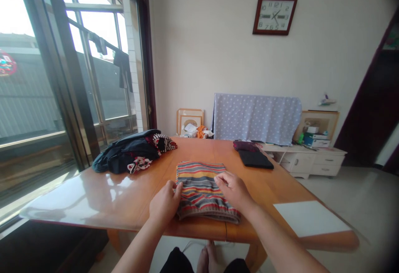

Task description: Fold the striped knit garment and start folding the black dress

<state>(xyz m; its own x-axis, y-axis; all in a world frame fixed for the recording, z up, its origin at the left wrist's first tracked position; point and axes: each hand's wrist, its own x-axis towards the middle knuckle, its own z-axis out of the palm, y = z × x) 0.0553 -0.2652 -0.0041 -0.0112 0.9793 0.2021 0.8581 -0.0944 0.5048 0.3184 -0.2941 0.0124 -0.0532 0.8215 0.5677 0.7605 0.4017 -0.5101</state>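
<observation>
A folded garment [202, 190] with red, yellow, grey and blue stripes lies on the wooden table in front of me, its ribbed brown edge toward me. My left hand [165, 202] is closed at its left edge, thumb and fingers pinching the cloth. On the right side, my right hand [233, 188] has curled fingers gripping the fabric near the upper right edge; the fingertips are partly hidden. The cloth between the hands is slightly wrinkled.
A heap of dark and patterned clothes [131, 152] sits at the table's far left. Folded dark clothes [254, 158] lie at the far right. A white sheet [311, 218] rests near the table's right corner. A wall clock [275, 15] hangs beyond.
</observation>
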